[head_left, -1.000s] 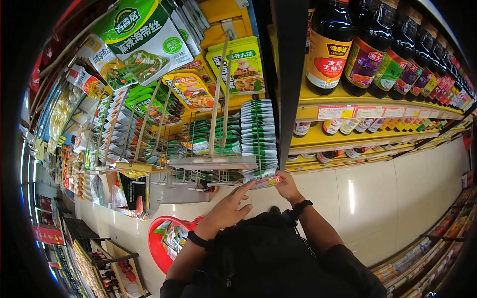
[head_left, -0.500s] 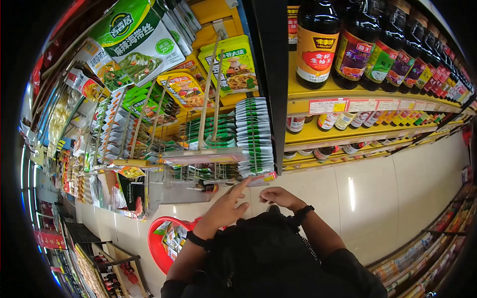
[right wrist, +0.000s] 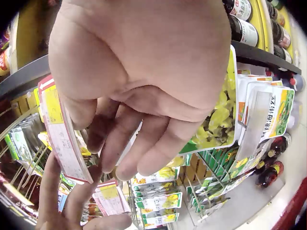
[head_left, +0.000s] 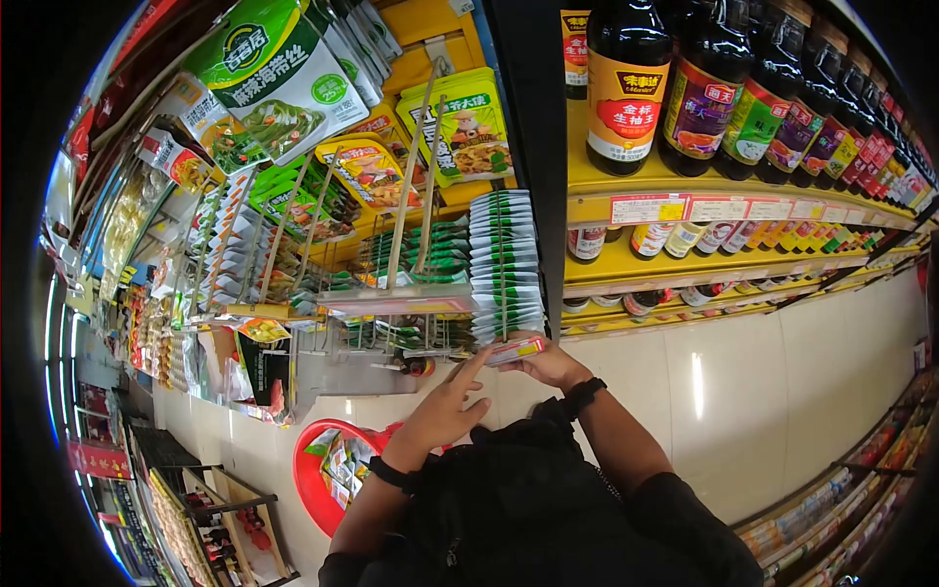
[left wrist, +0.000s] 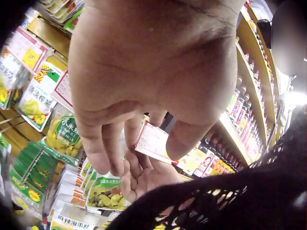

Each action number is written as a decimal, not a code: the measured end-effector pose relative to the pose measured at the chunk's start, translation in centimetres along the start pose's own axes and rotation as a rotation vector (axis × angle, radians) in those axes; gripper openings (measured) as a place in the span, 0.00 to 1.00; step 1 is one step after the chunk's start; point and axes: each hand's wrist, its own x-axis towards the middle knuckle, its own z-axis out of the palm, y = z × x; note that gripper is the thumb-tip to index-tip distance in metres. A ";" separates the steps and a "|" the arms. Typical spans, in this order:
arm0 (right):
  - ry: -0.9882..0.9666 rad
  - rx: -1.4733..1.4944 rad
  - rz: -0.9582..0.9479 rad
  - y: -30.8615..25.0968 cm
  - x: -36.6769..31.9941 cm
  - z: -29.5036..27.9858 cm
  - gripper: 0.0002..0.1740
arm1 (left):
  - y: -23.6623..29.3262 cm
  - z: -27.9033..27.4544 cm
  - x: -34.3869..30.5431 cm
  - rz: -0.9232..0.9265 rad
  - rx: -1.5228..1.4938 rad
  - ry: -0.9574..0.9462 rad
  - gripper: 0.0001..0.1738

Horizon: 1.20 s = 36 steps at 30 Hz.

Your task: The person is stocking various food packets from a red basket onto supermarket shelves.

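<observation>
A hanging row of white-and-green food packets (head_left: 505, 264) ends behind a red-and-white price tag (head_left: 516, 350) in the head view. My left hand (head_left: 445, 406) has its fingertips at the tag's left end, its thumb standing apart. Just beyond the tag, my right hand (head_left: 558, 367) reaches up under the row, its fingertips hidden by the tag. In the right wrist view that hand's fingers (right wrist: 139, 139) are long and slightly bent beside the tag (right wrist: 62, 129), with nothing seen in them. A packet of yellow-green pickles (right wrist: 221, 122) hangs behind the hand.
A red basket (head_left: 305, 479) holding several packets stands by my left forearm. More packets (head_left: 460, 127) hang on metal hooks at the left. Yellow shelves (head_left: 724, 203) with dark sauce bottles (head_left: 629, 88) line the right, past a dark upright post (head_left: 548, 147).
My right hand first touched the tag's right end, then drew back and down from it, and now has moved up behind it. My left hand has stayed at the tag.
</observation>
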 end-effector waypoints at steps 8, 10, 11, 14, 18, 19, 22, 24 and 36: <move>0.048 0.051 -0.038 1.2 1.0 -0.3 0.16 | 0.3 0.3 -0.3 -0.026 0.012 -0.009 0.48; 0.081 0.046 -0.035 1.1 0.8 -0.3 0.16 | 0.2 0.3 -0.4 -0.047 0.013 -0.025 0.49; 0.105 0.045 -0.031 1.2 0.8 -0.3 0.16 | 0.2 0.4 -0.5 -0.057 0.012 -0.031 0.50; 0.150 0.051 -0.029 1.2 0.6 -0.3 0.16 | 0.6 0.4 -0.8 -0.080 -0.007 -0.030 0.51; 0.184 -0.016 -0.074 1.6 0.5 -0.1 0.16 | -0.2 0.3 -1.4 -0.080 -0.021 -0.030 0.50; 0.194 -0.047 -0.071 1.6 0.5 0.1 0.16 | -0.2 0.2 -1.6 -0.091 -0.034 -0.033 0.50; 0.181 -0.149 -0.054 0.9 -0.1 1.0 0.15 | -0.8 -0.2 -2.3 -0.126 -0.051 -0.041 0.47; 0.117 -0.228 -0.034 0.3 -1.0 1.4 0.16 | -1.7 -0.7 -2.9 -0.134 -0.055 -0.049 0.43; 0.519 -0.317 0.248 10.0 -9.0 -6.2 0.15 | -13.2 -4.4 -8.9 -0.359 0.061 0.053 0.27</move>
